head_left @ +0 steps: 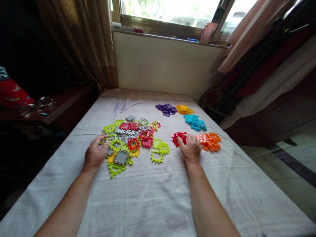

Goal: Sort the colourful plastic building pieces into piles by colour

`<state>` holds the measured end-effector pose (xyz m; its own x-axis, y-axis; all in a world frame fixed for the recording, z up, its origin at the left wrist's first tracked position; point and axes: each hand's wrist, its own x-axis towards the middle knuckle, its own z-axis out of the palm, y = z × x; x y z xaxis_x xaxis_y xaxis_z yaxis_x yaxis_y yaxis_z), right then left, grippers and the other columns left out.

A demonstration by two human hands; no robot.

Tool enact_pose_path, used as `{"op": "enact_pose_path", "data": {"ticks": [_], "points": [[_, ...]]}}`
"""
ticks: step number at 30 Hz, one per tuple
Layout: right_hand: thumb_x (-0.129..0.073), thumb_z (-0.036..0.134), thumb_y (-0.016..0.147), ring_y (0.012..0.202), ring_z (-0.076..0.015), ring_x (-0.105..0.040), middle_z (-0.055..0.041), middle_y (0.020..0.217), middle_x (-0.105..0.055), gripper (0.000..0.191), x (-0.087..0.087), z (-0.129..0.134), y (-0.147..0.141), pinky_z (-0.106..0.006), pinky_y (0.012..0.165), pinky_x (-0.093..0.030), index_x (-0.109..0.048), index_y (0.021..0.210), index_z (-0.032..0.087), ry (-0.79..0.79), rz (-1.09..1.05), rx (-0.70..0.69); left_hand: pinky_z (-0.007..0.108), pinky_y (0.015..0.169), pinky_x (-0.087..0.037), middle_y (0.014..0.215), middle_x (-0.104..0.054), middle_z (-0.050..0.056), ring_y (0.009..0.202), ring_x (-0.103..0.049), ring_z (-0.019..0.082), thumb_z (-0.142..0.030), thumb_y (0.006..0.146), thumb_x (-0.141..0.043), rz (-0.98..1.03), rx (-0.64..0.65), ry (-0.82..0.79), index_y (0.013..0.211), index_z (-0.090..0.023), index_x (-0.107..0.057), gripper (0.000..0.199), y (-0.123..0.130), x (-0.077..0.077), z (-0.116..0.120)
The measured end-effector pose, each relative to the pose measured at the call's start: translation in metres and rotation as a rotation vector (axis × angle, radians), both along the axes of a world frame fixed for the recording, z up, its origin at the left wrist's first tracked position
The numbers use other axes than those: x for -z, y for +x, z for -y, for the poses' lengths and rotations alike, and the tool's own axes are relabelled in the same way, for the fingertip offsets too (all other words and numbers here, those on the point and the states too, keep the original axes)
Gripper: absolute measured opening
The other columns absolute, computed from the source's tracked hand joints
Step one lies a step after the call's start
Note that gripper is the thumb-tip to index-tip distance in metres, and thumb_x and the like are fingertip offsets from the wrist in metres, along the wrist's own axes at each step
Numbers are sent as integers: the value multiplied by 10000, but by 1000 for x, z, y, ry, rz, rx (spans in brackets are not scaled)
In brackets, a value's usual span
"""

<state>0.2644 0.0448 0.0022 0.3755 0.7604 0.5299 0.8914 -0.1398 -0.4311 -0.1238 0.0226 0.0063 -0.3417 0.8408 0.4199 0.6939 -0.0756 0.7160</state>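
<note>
A mixed pile of flat, notched plastic building tiles in lime green, grey, red and yellow (120,157) lies on the left half of the sheet. My left hand (95,153) rests at the pile's left edge, thumb and fingers apart, fingertips touching lime green tiles (116,144). Over a small heap of red tiles (178,139) is my right hand (191,148), its thumb and forefinger spread on the heap and partly hiding it. Orange tiles (212,142) are heaped just right of that hand. A few lime green tiles (157,156) lie apart between both hands.
Farther back are heaps of purple tiles (166,109), yellow tiles (184,109) and light blue tiles (195,122). A white sheet (148,197) covers the surface. Eyeglasses (45,101) sit on a dark side table at left. Clothes (274,79) hang at right; a window is behind.
</note>
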Motion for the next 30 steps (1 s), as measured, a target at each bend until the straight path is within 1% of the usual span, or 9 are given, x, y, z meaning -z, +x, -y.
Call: {"op": "enact_pose_path", "data": {"ticks": [2,4,7,9,14,20,24,27,30], "points": [[-607,384,872,1072,-289,-556,-119,1161,-691,263,-3,3,-13,-418,930,-383,-733,1014,201,41,18,-102,416,1066,-486,1245,-700,75,1197,-636,247,-393,827,-547,-1,3,4,1011,-240,-716,293,0,0,0],[-611,360,885,1088,-270,-561,-97,1163,-696,234,-8,8,-34,-406,954,-376,-727,1034,221,47,51,-277,411,1064,-486,1244,-701,77,1192,-638,246,-399,825,-542,-3,2,4,1012,-236,-716,303,1,0,-1],[-653,358,877,1086,-251,-570,-64,1147,-710,217,-17,14,-69,-394,966,-367,-723,1054,254,-27,111,-542,400,1046,-497,1246,-701,81,1190,-639,246,-406,822,-530,-6,-2,0,1024,-228,-716,327,1,-1,0],[-684,371,863,1090,-253,-569,-60,1153,-712,246,-22,16,-88,-396,956,-368,-719,1079,259,-101,156,-644,387,1020,-512,1246,-701,79,1190,-639,245,-411,820,-526,-8,-1,-2,1030,-228,-714,336,1,-1,0],[-648,318,909,1091,-251,-570,-58,1179,-708,121,-25,15,-104,-396,916,-389,-733,961,249,-223,274,-686,368,989,-522,1246,-700,79,1193,-635,238,-425,823,-519,-13,-2,-5,1041,-226,-713,353,1,0,-1],[-555,263,972,1070,-205,-607,-52,1134,-730,170,-23,23,-94,-347,927,-431,-720,1007,246,-13,236,-828,344,882,-557,1242,-701,76,1194,-633,245,-430,826,-520,-14,-5,-10,1044,-239,-716,350,1,1,0],[-472,273,998,932,-190,-663,-66,1006,-751,254,-21,19,-78,-314,863,-483,-723,1015,232,92,71,-734,346,867,-564,1247,-697,76,1200,-629,251,-425,830,-525,-6,2,-15,1043,-243,-716,339,1,0,1],[-440,333,999,876,-189,-686,-76,959,-759,312,-18,9,-60,-293,814,-503,-726,998,208,155,-89,-575,382,982,-529,1244,-698,70,1198,-629,247,-408,830,-538,-14,11,-10,1030,-247,-715,312,1,-2,1],[-459,402,968,790,-198,-678,-85,902,-759,343,-15,-2,-38,-297,753,-497,-726,991,187,156,-183,-352,413,1047,-493,1248,-695,73,1196,-630,252,-400,834,-538,-16,15,-15,1024,-242,-715,304,1,-3,1]]}}
